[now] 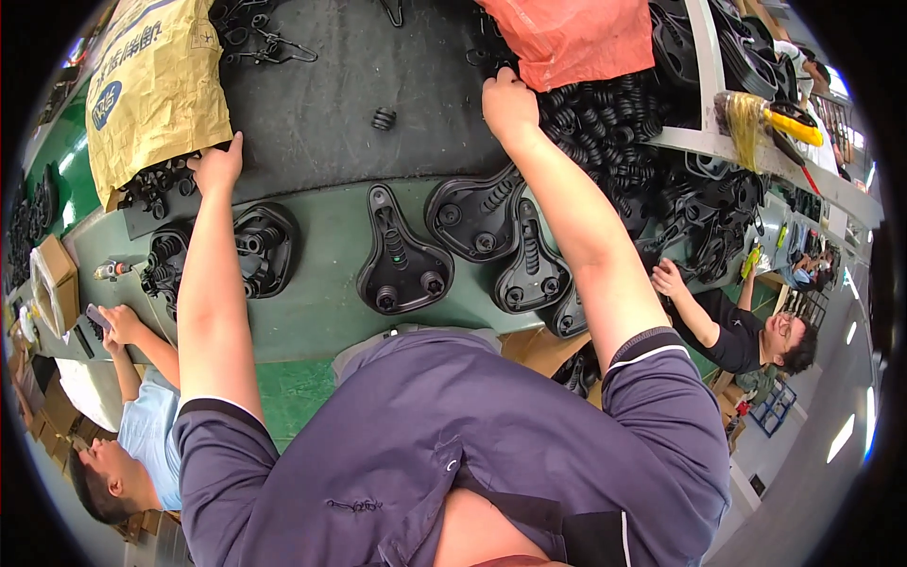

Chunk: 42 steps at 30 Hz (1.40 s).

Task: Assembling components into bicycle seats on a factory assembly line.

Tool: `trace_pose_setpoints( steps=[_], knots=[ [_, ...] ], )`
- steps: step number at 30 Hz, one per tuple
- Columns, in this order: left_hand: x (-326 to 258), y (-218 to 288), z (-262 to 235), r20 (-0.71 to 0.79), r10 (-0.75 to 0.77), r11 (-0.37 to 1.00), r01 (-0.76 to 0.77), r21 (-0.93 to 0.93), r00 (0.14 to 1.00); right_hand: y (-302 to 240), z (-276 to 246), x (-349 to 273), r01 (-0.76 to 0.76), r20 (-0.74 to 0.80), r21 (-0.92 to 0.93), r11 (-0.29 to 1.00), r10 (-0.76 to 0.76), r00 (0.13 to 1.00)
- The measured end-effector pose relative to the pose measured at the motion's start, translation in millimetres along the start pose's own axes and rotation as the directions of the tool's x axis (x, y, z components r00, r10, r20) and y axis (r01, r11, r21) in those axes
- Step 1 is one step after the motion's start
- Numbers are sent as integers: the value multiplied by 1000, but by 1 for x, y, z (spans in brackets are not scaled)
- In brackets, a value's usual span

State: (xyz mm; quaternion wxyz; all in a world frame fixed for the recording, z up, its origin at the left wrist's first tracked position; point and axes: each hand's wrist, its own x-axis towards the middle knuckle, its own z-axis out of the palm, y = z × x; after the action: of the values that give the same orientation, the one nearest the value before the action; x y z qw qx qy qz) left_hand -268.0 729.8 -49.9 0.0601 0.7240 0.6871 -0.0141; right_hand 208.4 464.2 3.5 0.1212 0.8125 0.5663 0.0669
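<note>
My left hand reaches to the mouth of a yellow paper sack, beside small black parts that spill out there. Its thumb stands apart from the fingers, whose tips are partly hidden. At the lower left edge of a red sack, my right hand has its fingers curled in; what they hold, if anything, is hidden. A heap of black coil springs lies under and in front of that sack. One loose spring piece rests on the dark mat between my hands.
Upturned black bicycle saddles lie along the green bench nearest me. A white metal frame with a yellow-handled tool stands at the right. One person is at the left holding a phone, another person at the right.
</note>
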Motion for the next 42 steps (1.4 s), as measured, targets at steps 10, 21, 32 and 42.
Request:
trace_pose_setpoints(
  steps=[10,21,32,42],
  knots=[
    [-74,51,-15,168,-195,892,246,-380,966,37,-121,-93,-112,10,953,283,339,941],
    [-253,99,-70,-119,598,691,-585,-426,793,-48,-54,-329,-355,465,874,-331,361,808],
    [-384,-18,-15,49,559,813,-535,-229,828,4,-69,-281,322,180,439,839,-433,883],
    [-347,-9,4,184,306,909,-229,-348,934,-9,-84,-285,466,189,395,792,-567,802]
  ],
)
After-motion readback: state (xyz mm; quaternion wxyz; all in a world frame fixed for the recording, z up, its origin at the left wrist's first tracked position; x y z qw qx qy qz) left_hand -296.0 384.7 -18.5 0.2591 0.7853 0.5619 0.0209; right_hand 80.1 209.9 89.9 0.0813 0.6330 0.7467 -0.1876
